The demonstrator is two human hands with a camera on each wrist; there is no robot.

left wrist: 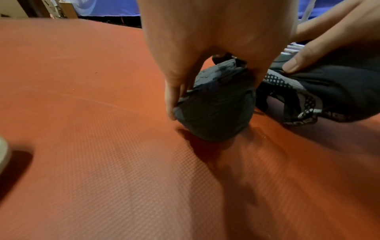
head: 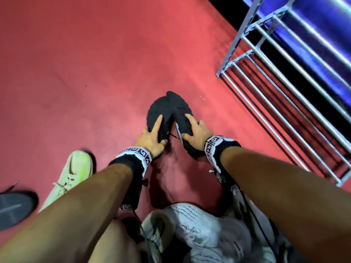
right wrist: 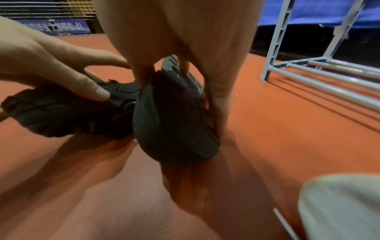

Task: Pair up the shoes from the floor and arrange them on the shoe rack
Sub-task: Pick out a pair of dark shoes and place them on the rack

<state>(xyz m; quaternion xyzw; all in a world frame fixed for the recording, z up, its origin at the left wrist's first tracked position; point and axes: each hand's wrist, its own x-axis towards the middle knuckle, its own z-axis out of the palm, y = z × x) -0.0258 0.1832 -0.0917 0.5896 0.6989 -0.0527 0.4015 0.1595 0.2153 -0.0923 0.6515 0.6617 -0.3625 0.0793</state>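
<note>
Head view shows a cream shoe (head: 73, 175) left of the left hand (head: 152, 139) and the shoe rack (head: 284, 88) right of the right hand (head: 197, 130). Each hand grips one black shoe (head: 157, 115), soles outward, toes touching.

Indoor sports hall

We are seeing a red textured sports floor (head: 95, 63), with tiered seating (right wrist: 47, 9) rising and a blue barrier (right wrist: 308, 11) standing beyond that floor's far edge.
</note>
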